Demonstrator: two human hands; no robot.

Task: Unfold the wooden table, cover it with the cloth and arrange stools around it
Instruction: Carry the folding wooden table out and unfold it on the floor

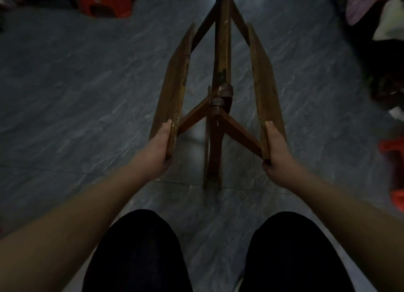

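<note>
No text, label, brand, number or sign can be read anywhere in this dim, blurred view.

We note both bare arms (91, 202) stretched forward and spread apart, left hand (160, 146) and right hand (277, 148) each curled round a near outer edge of the wooden table (222, 57), thumbs pointing forward along it.
</note>
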